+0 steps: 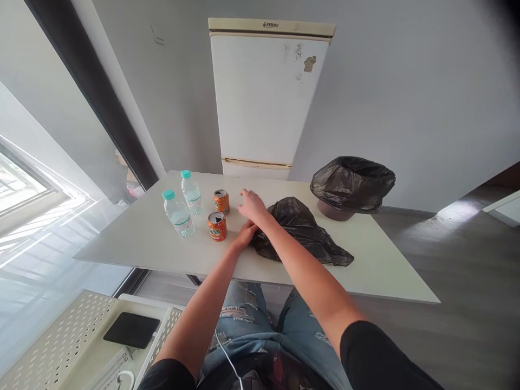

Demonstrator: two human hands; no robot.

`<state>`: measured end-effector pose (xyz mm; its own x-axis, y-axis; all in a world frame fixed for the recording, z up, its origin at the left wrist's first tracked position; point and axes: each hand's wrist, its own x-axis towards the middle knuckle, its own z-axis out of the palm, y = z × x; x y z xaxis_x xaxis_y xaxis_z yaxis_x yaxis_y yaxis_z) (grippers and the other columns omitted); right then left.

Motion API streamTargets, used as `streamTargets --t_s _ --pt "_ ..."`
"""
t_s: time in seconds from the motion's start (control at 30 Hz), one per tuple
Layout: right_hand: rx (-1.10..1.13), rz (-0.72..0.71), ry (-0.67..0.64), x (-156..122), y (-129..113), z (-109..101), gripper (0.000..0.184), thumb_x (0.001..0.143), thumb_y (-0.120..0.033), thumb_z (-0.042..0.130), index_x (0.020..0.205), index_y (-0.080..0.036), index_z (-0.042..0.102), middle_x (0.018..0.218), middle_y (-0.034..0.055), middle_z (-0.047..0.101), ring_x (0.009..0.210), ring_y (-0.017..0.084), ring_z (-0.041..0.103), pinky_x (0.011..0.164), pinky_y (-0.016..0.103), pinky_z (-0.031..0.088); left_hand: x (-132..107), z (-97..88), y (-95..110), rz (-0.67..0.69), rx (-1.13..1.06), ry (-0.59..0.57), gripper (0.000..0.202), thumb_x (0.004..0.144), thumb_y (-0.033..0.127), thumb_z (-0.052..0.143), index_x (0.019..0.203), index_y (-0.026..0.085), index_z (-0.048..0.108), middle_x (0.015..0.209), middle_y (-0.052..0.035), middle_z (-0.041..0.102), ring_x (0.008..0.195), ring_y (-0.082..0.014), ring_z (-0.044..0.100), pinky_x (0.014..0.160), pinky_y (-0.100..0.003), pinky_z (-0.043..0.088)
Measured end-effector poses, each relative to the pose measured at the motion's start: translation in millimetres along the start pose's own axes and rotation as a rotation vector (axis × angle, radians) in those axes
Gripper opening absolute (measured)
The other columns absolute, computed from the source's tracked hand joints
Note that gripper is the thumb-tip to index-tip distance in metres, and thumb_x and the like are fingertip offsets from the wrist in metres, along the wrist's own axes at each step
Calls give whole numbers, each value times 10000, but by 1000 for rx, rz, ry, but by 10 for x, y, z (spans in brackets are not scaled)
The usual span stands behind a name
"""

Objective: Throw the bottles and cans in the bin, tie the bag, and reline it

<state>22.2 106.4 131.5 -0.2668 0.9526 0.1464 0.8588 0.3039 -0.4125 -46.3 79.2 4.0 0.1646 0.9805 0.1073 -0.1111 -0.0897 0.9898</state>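
Observation:
A black plastic bag (298,225) lies crumpled on the white table, its left end beneath and beside my hands. My left hand (246,234) is closed at that left edge of the bag, its fingertips partly hidden by the plastic and my right forearm. Reaching across above it, my right hand (252,206) has its fingers apart and holds nothing. It is nearest to the farther orange drink can (221,202), with a gap between them. A second orange can (217,227) stands closer to me, left of my left hand. Both cans are upright with opened tops.
Two clear bottles with teal caps, one nearer (179,218) and one farther (192,194), stand left of the cans. A bin lined with black plastic (351,187) stands at the table's back right. Behind the table (134,233) is a white fridge (268,97).

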Motion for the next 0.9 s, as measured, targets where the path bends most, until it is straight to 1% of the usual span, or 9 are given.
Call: streamTargets --t_s 0.1,0.17,0.23,0.3,0.43,0.63,0.73,0.8,0.9 --pt "-80 66 127 -668 223 -173 282 1001 -238 563 1255 -168 664 1222 162 658 1195 297 600 1047 411 485 4 -5 37 97 43 -100 289 782 388 755 982 182 719 972 -60 741 967 -250 649 911 -373 522" --pt "-135 150 204 -1113 399 -176 314 1038 -354 534 1283 -212 671 1267 167 629 1231 333 566 1002 455 510 -3 -10 79 174 83 -165 314 812 412 764 1027 189 714 988 -44 719 949 -215 631 883 -327 509" --pt "-133 179 127 -1473 621 -116 419 1015 -353 578 1422 -259 611 1335 166 608 1242 351 577 994 502 524 -16 -11 117 205 106 -183 315 867 451 733 1048 194 706 998 -33 698 930 -185 613 853 -289 490" --pt "-47 87 -23 -1718 903 -58 491 990 -285 593 1481 -306 581 1444 147 579 1290 343 591 1057 537 510 -27 -6 138 204 121 -154 319 921 488 672 1047 196 706 1013 -33 694 935 -176 607 848 -275 476" --pt "164 -214 -199 -1935 1575 -145 449 884 -68 467 1099 -289 794 1475 60 628 1362 285 605 1248 595 353 -26 1 137 180 151 -68 370 945 540 627 1085 207 709 1145 -57 705 1047 -195 620 902 -281 484" --pt "314 -167 126 -2034 2207 -523 441 708 -48 413 802 -256 790 1364 43 715 1378 267 607 1281 574 318 -24 9 124 224 230 5 420 927 515 687 1249 246 673 1411 -103 637 1296 -244 591 995 -334 506" --pt "327 -118 237 -2096 2217 -562 483 704 -58 395 881 -274 790 1322 37 728 1322 262 640 1224 550 412 -43 32 110 204 231 -138 513 916 489 714 1364 256 619 1469 -114 621 1288 -257 632 1043 -381 511" --pt "337 -96 405 -2145 2139 -532 485 720 -64 392 936 -266 777 1239 48 752 1242 257 676 1154 522 486 -53 50 91 209 285 -253 537 913 444 721 1401 251 606 1356 -104 700 1208 -251 683 1055 -395 508" --pt "332 -71 623 -2214 1968 -465 437 801 -92 396 984 -254 758 1174 65 760 1189 258 688 1091 480 528 -46 64 57 256 481 -340 289 907 301 671 1180 223 723 1080 -63 772 1053 -237 708 1015 -382 506"
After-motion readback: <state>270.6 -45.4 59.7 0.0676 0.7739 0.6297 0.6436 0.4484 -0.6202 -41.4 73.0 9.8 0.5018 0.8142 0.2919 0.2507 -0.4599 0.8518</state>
